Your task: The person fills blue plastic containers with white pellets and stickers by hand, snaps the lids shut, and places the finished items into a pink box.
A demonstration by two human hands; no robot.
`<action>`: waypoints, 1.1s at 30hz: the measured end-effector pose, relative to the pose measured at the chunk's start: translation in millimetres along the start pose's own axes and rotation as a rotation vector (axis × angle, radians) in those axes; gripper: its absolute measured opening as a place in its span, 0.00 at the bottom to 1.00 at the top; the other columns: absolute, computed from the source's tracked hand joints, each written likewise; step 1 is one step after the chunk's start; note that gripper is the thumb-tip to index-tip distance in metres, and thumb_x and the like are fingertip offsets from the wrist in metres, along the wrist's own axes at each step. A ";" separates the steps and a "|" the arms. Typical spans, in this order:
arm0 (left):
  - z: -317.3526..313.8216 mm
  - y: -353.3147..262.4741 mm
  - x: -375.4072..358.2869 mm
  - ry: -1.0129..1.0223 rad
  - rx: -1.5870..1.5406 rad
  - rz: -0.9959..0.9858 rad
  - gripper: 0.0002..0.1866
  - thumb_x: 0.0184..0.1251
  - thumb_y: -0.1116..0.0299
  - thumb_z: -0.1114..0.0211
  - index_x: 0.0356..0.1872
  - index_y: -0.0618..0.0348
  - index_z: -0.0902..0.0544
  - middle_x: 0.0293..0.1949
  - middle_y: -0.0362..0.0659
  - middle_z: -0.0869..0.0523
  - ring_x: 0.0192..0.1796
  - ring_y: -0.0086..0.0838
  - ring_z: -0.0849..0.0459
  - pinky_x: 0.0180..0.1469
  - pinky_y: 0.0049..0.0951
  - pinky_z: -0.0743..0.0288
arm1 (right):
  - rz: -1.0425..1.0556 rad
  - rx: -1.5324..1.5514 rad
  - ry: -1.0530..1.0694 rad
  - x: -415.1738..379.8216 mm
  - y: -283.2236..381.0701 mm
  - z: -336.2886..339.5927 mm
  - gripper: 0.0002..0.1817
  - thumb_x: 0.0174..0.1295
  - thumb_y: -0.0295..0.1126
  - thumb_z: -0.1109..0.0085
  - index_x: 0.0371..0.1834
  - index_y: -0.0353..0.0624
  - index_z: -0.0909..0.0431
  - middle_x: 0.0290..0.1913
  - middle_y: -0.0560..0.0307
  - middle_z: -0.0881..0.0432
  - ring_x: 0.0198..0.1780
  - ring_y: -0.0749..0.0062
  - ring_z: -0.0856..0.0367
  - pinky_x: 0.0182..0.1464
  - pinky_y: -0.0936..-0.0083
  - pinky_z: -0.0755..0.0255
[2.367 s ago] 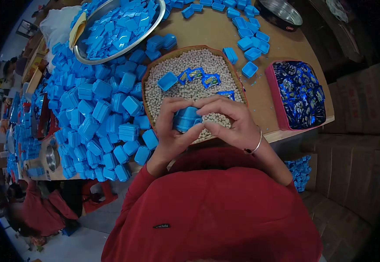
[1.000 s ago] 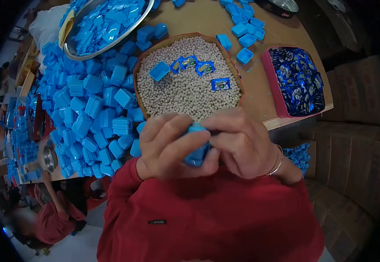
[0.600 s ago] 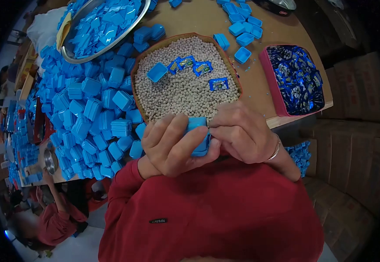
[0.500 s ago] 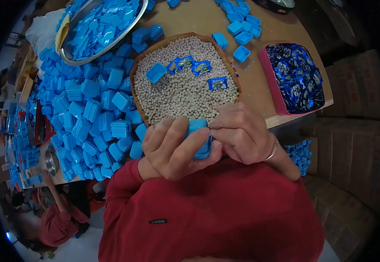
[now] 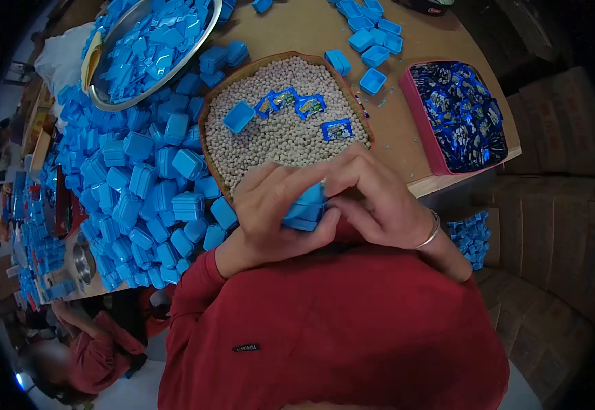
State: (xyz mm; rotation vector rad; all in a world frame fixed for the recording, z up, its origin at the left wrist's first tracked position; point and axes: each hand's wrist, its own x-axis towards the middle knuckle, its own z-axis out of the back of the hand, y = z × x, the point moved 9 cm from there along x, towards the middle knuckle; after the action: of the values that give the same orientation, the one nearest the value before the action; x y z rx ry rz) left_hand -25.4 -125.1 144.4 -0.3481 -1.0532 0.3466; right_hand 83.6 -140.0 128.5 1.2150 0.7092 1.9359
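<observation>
Close to my chest, a small blue plastic box point(image 5: 304, 210) is held between my two hands. My left hand point(image 5: 270, 208) wraps it from the left, fingers over the top and thumb along the near side. At its right edge, the bent fingers and thumb of my right hand point(image 5: 374, 201) pinch the box; its contents are hidden. Just beyond my hands stands a wide tub point(image 5: 205, 147) of small pale round pellets. On the pellets lie an open blue container point(image 5: 239, 117) and several shiny blue packets point(image 5: 337, 130).
Left of the tub, many blue boxes point(image 5: 137, 178) are heaped beneath a metal basin point(image 5: 219, 15) of flat blue pieces. A pink-sided container point(image 5: 420, 123) of dark blue packets stands right. Open blue containers point(image 5: 372, 81) lie behind. Another person point(image 5: 99, 352) sits lower left; cartons point(image 5: 550, 225) are stacked right.
My left hand has turned and its fingers now reach further over the box. My right fingers have lifted and arched at its right edge. The view has shifted slightly.
</observation>
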 end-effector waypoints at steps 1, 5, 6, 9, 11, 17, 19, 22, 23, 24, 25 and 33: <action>0.3 11.3 -6.1 -0.027 -0.081 0.097 0.30 0.41 0.73 0.28 0.51 0.64 0.23 0.29 0.41 0.22 0.26 0.29 0.24 0.27 0.24 0.32 | -0.038 0.047 -0.026 0.4 -5.4 1.6 0.14 0.50 0.22 0.36 0.35 0.40 0.31 0.37 0.53 0.29 0.40 0.62 0.26 0.40 0.71 0.30; 1.7 51.7 -34.0 -0.239 -0.373 0.440 0.28 0.48 0.74 0.30 0.54 0.67 0.27 0.39 0.42 0.22 0.37 0.23 0.23 0.36 0.22 0.28 | -0.145 0.223 -0.221 -3.6 -33.4 3.2 0.18 0.50 0.27 0.31 0.40 0.41 0.31 0.41 0.53 0.28 0.44 0.66 0.26 0.46 0.74 0.30; 4.6 60.5 -38.2 -0.330 -0.429 0.543 0.28 0.50 0.74 0.31 0.55 0.66 0.27 0.40 0.41 0.23 0.38 0.22 0.24 0.38 0.21 0.28 | -0.158 0.271 -0.280 -5.1 -42.0 0.6 0.20 0.50 0.28 0.30 0.41 0.40 0.31 0.42 0.53 0.28 0.45 0.67 0.26 0.48 0.74 0.30; -1.1 80.3 -42.5 -0.507 -0.702 0.738 0.21 0.63 0.69 0.40 0.57 0.63 0.27 0.39 0.38 0.23 0.39 0.18 0.25 0.42 0.20 0.30 | -0.114 0.085 -0.237 3.4 -38.9 -21.4 0.31 0.46 0.31 0.26 0.52 0.37 0.32 0.49 0.49 0.29 0.49 0.59 0.25 0.52 0.70 0.29; -8.6 88.3 -52.5 -0.580 -0.790 0.883 0.21 0.71 0.59 0.43 0.57 0.61 0.29 0.40 0.37 0.23 0.41 0.17 0.26 0.45 0.21 0.31 | -0.101 0.010 -0.281 9.4 -39.9 -30.1 0.31 0.44 0.29 0.28 0.52 0.36 0.31 0.47 0.47 0.27 0.49 0.57 0.24 0.51 0.67 0.29; -24.5 99.9 -64.6 -0.530 -1.083 0.911 0.23 0.72 0.50 0.47 0.57 0.56 0.30 0.48 0.38 0.24 0.52 0.23 0.27 0.54 0.26 0.32 | -0.111 0.033 -0.219 23.3 -47.4 -18.6 0.26 0.42 0.26 0.35 0.49 0.35 0.28 0.42 0.47 0.26 0.45 0.56 0.23 0.49 0.69 0.28; -15.1 94.4 -48.8 -0.329 -0.918 0.821 0.21 0.66 0.62 0.38 0.55 0.58 0.30 0.49 0.39 0.24 0.51 0.24 0.25 0.54 0.27 0.30 | -0.112 -0.019 -0.150 27.2 -44.6 -12.9 0.26 0.42 0.26 0.35 0.49 0.35 0.28 0.42 0.48 0.26 0.44 0.59 0.23 0.48 0.70 0.28; -8.3 97.1 -56.4 -0.256 -0.903 0.766 0.24 0.55 0.76 0.31 0.53 0.57 0.30 0.51 0.42 0.24 0.52 0.27 0.23 0.55 0.29 0.28 | -0.130 -0.006 -0.111 29.4 -44.3 -14.6 0.27 0.42 0.26 0.34 0.50 0.36 0.28 0.42 0.49 0.25 0.43 0.61 0.22 0.46 0.72 0.27; -8.4 100.7 -61.6 -0.324 -0.955 0.769 0.24 0.56 0.76 0.32 0.53 0.57 0.30 0.52 0.43 0.24 0.52 0.27 0.23 0.54 0.29 0.27 | -0.138 0.014 -0.107 30.3 -45.0 -16.8 0.28 0.42 0.27 0.34 0.51 0.36 0.28 0.41 0.49 0.25 0.43 0.62 0.22 0.46 0.72 0.26; -7.3 103.1 -65.0 -0.394 -1.006 0.770 0.23 0.57 0.76 0.32 0.53 0.57 0.30 0.52 0.43 0.24 0.51 0.27 0.23 0.54 0.30 0.27 | -0.195 0.056 -0.118 29.0 -49.8 -19.8 0.28 0.42 0.27 0.34 0.50 0.36 0.28 0.41 0.49 0.25 0.43 0.63 0.22 0.46 0.72 0.26; -11.5 108.1 -72.4 -0.510 -1.179 0.855 0.22 0.56 0.77 0.32 0.52 0.57 0.30 0.50 0.43 0.23 0.51 0.28 0.23 0.53 0.31 0.26 | -0.250 0.098 -0.124 26.5 -54.2 -24.1 0.27 0.43 0.27 0.34 0.50 0.36 0.29 0.41 0.49 0.25 0.42 0.63 0.21 0.46 0.72 0.26; -3.9 106.7 -54.9 0.074 -0.579 0.775 0.23 0.54 0.73 0.29 0.50 0.57 0.28 0.46 0.40 0.23 0.48 0.23 0.24 0.50 0.26 0.27 | -0.266 0.098 -0.080 21.8 -61.5 -28.2 0.20 0.47 0.27 0.33 0.43 0.39 0.29 0.42 0.50 0.22 0.41 0.64 0.19 0.46 0.72 0.25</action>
State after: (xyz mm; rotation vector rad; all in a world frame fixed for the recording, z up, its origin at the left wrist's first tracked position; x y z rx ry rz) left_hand -58.5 -54.4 53.2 -1.2930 -0.8962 0.7078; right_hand 69.4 -88.6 81.5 1.1843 0.8843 1.6430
